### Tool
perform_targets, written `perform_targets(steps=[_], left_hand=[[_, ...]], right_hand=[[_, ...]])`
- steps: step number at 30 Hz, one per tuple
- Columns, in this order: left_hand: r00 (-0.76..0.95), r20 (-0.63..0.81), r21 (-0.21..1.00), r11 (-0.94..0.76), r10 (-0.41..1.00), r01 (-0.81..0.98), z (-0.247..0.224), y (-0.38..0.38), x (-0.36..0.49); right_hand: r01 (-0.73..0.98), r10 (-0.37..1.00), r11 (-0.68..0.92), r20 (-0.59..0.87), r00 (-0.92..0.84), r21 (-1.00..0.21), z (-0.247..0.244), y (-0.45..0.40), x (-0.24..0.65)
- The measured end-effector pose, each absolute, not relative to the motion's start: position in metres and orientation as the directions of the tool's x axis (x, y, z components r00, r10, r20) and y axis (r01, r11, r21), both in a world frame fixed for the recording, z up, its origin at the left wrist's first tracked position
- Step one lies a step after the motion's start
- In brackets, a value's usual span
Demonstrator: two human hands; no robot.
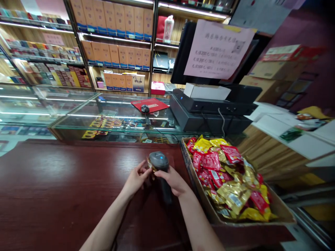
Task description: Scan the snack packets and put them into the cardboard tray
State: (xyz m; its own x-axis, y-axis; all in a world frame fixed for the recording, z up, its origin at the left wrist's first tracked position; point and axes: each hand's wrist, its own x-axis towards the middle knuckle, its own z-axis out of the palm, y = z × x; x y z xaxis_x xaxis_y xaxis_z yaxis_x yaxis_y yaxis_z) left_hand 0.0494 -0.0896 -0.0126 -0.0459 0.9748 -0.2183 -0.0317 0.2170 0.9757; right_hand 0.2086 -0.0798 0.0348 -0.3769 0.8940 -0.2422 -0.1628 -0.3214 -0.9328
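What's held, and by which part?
The left hand pinches a small gold packet by its edge, before a grey barcode scanner. The right hand is at the scanner's neck; its hold can't be told.

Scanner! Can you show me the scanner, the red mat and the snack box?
handheld barcode scanner (159,160), head view, on its grey top
red mat (158,104), head view, on its bare right part
cardboard snack box (201,197), head view, on its left wall

My left hand (136,178) and my right hand (174,180) are bare, with slim, tapering fingers (141,167). My left forearm (107,219) and my right forearm (201,223) are bare too, long, narrow and smooth, with no visible markings.
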Motion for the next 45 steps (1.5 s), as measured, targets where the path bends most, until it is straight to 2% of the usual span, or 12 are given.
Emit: perform_targets(steps=[2,4,6,9,13,15,18,21,25,34,45], left_hand=[[-0.101,-0.060,0.979,0.079,0.993,0.190,-0.010,-0.092,0.059],[-0.066,0.042,0.963,-0.023,0.997,0.267,-0.006,-0.092,0.067],[0.052,-0.025,0.984,0.016,0.998,0.177,-0.002,-0.090,0.074],[0.214,-0.189,0.982,0.188,0.958,0.024,0.001,-0.080,0.082],[0.145,-0.185,0.979,0.196,0.972,-0.064,-0.001,-0.056,0.092],[0.116,-0.131,0.982,0.145,0.984,-0.118,-0.004,-0.047,0.101],[0.145,-0.061,0.977,0.089,0.987,-0.196,-0.010,-0.042,0.115],[0.200,-0.052,0.975,0.092,0.978,-0.201,-0.016,-0.045,0.121],[0.172,-0.013,0.983,0.044,0.985,-0.178,-0.018,-0.049,0.117],[0.135,-0.004,0.966,0.039,0.991,-0.255,-0.021,-0.046,0.111],[0.162,0.054,0.990,-0.032,0.985,-0.140,-0.015,-0.046,0.110]], right_hand=[[-0.274,0.889,-0.418,-0.328,-0.320,-0.866,0.037,-0.086,0.225],[-0.361,0.870,-0.488,-0.406,-0.281,-0.795,0.038,-0.093,0.238],[-0.409,0.870,-0.493,-0.444,-0.214,-0.768,0.039,-0.100,0.245],[-0.420,0.918,-0.372,-0.394,-0.038,-0.828,0.041,-0.109,0.251],[-0.321,0.959,-0.127,-0.199,0.202,-0.938,0.047,-0.117,0.258],[-0.315,0.972,-0.097,-0.158,0.173,-0.944,0.052,-0.121,0.260],[-0.326,0.985,-0.171,-0.173,-0.022,-0.930,0.058,-0.128,0.256],[-0.246,0.968,-0.247,-0.228,-0.104,-0.937,0.056,-0.133,0.248],[-0.188,0.945,-0.320,-0.298,-0.135,-0.929,0.048,-0.137,0.238],[-0.161,0.945,-0.318,-0.298,-0.137,-0.934,0.054,-0.138,0.228],[-0.125,0.937,-0.333,-0.313,-0.158,-0.935,0.054,-0.140,0.225]])
